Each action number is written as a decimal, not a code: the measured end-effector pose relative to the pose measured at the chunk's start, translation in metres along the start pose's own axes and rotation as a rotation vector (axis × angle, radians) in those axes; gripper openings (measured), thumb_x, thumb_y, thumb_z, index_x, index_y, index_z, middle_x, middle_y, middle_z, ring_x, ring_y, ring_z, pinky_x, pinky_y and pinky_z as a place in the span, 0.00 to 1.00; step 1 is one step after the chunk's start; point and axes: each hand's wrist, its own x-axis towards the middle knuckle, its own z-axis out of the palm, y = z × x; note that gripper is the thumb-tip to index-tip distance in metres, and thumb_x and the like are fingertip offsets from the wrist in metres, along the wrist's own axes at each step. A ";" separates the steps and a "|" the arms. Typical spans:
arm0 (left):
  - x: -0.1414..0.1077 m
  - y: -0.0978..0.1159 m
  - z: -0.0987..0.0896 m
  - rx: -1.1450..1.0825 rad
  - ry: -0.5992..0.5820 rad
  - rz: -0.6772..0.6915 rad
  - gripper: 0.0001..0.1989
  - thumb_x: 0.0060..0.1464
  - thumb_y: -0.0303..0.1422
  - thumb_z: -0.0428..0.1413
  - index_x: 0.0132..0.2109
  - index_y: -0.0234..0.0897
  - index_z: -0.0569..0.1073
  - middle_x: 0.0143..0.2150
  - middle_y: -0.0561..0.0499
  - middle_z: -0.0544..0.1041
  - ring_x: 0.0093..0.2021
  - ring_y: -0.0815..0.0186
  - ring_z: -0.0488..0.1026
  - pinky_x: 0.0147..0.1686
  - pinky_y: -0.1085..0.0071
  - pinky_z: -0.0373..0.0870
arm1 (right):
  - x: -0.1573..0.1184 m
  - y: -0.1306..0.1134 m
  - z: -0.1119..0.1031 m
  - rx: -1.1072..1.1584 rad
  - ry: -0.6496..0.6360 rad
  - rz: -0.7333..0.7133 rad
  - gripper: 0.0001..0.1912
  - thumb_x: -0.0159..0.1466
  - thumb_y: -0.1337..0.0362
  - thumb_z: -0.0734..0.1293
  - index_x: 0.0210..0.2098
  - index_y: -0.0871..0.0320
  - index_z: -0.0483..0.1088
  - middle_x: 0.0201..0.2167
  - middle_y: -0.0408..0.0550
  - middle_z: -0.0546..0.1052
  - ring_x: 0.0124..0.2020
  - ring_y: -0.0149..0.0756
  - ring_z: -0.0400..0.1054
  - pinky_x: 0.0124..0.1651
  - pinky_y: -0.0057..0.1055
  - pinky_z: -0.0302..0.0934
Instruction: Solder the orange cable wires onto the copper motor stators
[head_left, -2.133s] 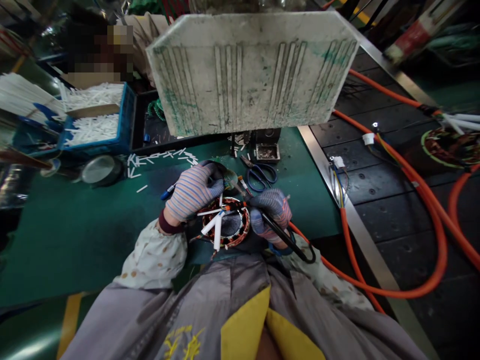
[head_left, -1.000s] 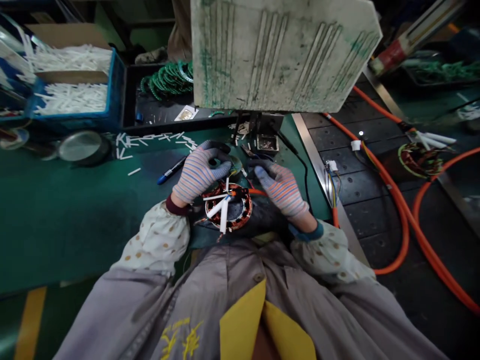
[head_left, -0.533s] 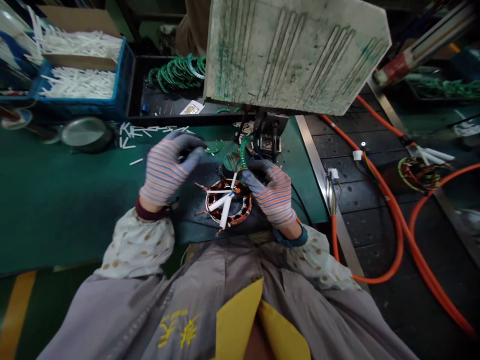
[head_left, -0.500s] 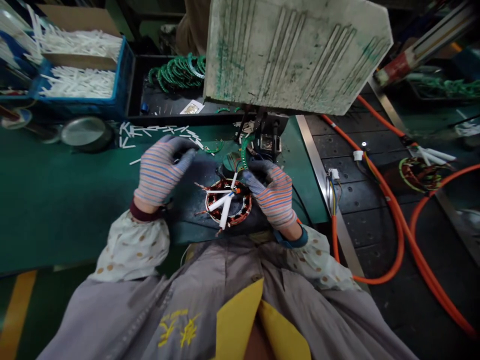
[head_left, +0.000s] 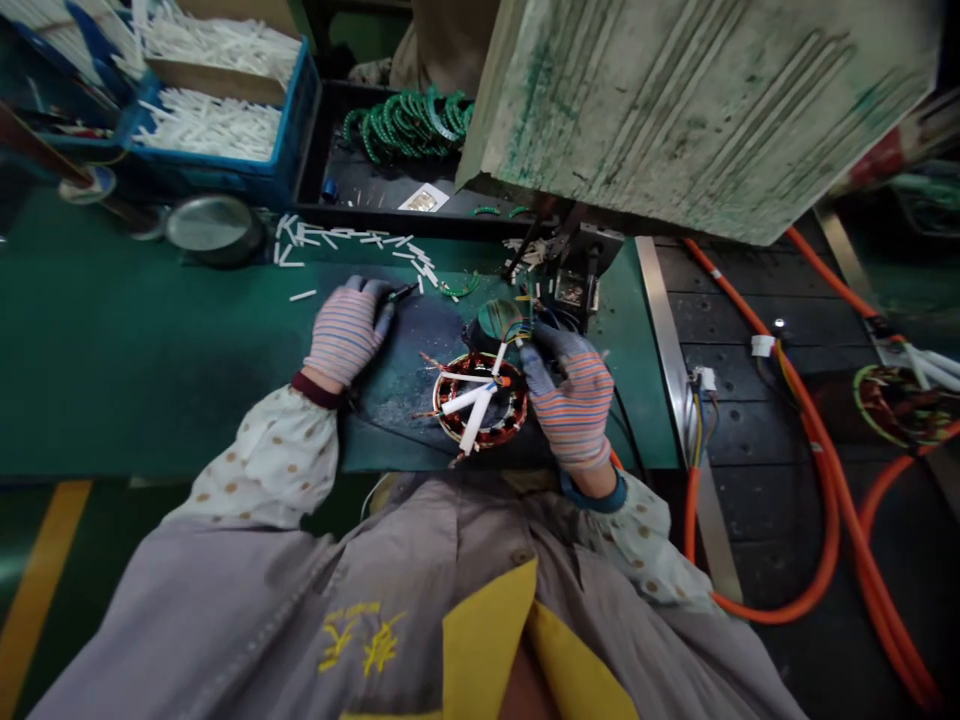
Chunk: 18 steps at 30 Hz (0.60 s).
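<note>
A ring-shaped motor stator (head_left: 517, 425) with copper windings lies on the green bench in front of me, white sleeves (head_left: 474, 420) spread across its opening. My left hand (head_left: 349, 325), in a striped glove, rests left of it, its fingers closed around a slim dark tool (head_left: 403, 293) with a black cord. Just above the stator's right side, my right hand (head_left: 570, 390) pinches a small green circuit board (head_left: 530, 312), seen nearly edge-on. Thin coloured wires (head_left: 514, 330) run at its fingertips. Beside them stands a round green-topped block (head_left: 497, 318).
Loose white tubes (head_left: 360, 237) and a curved green board (head_left: 461, 288) lie beyond my hands. Blue bins (head_left: 289, 150) of white tubes and a black tray (head_left: 360, 200) of green boards stand behind. A large grey panel (head_left: 675, 130) overhangs. Orange cables (head_left: 825, 500) cross the right side.
The view has shifted, so the bench appears further right. The green board at my right fingertips has turned from broadside to nearly edge-on. My left hand has lowered to the bench.
</note>
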 end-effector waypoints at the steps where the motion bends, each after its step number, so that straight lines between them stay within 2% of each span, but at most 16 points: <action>1: -0.008 -0.002 -0.003 -0.119 -0.030 0.067 0.28 0.75 0.40 0.47 0.70 0.29 0.76 0.68 0.32 0.78 0.68 0.41 0.76 0.72 0.46 0.71 | -0.003 0.003 -0.004 -0.020 -0.013 -0.020 0.14 0.80 0.54 0.67 0.55 0.52 0.82 0.49 0.52 0.89 0.51 0.46 0.85 0.58 0.45 0.78; 4: -0.035 -0.001 -0.017 -0.445 -0.252 0.246 0.29 0.75 0.46 0.47 0.69 0.34 0.79 0.66 0.42 0.83 0.65 0.49 0.80 0.72 0.55 0.72 | -0.014 0.012 -0.019 -0.092 -0.040 -0.064 0.13 0.80 0.57 0.67 0.55 0.53 0.82 0.49 0.52 0.89 0.51 0.47 0.85 0.58 0.45 0.78; 6: -0.047 0.004 -0.027 -0.486 -0.343 0.271 0.29 0.75 0.49 0.48 0.65 0.36 0.82 0.60 0.45 0.86 0.59 0.51 0.83 0.67 0.57 0.76 | -0.021 0.014 -0.029 -0.113 -0.044 -0.058 0.12 0.80 0.58 0.67 0.55 0.53 0.82 0.48 0.52 0.90 0.50 0.46 0.85 0.57 0.44 0.78; 10: -0.051 0.010 -0.046 -0.213 -0.331 0.312 0.27 0.72 0.50 0.50 0.62 0.45 0.86 0.55 0.46 0.87 0.54 0.48 0.84 0.58 0.55 0.80 | -0.027 0.003 -0.045 -0.110 -0.111 -0.100 0.13 0.78 0.60 0.68 0.57 0.54 0.82 0.48 0.53 0.89 0.49 0.46 0.85 0.55 0.42 0.77; 13: -0.045 0.007 -0.052 -0.042 -0.334 0.319 0.27 0.70 0.50 0.49 0.62 0.50 0.86 0.55 0.45 0.86 0.53 0.44 0.85 0.55 0.51 0.82 | -0.033 -0.015 -0.048 0.012 -0.241 -0.204 0.14 0.78 0.63 0.67 0.59 0.50 0.81 0.47 0.48 0.89 0.49 0.42 0.84 0.56 0.39 0.76; 15: -0.037 0.002 -0.051 -0.040 -0.271 0.274 0.29 0.71 0.49 0.47 0.66 0.46 0.83 0.61 0.41 0.85 0.59 0.41 0.83 0.61 0.47 0.81 | -0.036 -0.026 -0.038 0.073 -0.405 -0.244 0.15 0.78 0.64 0.66 0.58 0.48 0.81 0.47 0.47 0.89 0.50 0.41 0.83 0.61 0.41 0.76; 17: -0.025 -0.005 -0.048 -0.060 -0.199 0.236 0.31 0.74 0.49 0.45 0.71 0.41 0.79 0.70 0.38 0.79 0.67 0.39 0.78 0.69 0.43 0.76 | -0.036 -0.031 -0.019 0.011 -0.615 -0.221 0.12 0.78 0.64 0.66 0.54 0.50 0.82 0.44 0.48 0.88 0.48 0.43 0.81 0.67 0.48 0.73; 18: -0.018 -0.009 -0.048 -0.056 -0.175 0.222 0.31 0.75 0.50 0.44 0.72 0.43 0.77 0.72 0.39 0.77 0.70 0.38 0.76 0.72 0.41 0.73 | -0.034 -0.031 -0.008 -0.053 -0.703 -0.187 0.11 0.78 0.64 0.66 0.51 0.51 0.82 0.42 0.49 0.88 0.46 0.44 0.80 0.69 0.52 0.71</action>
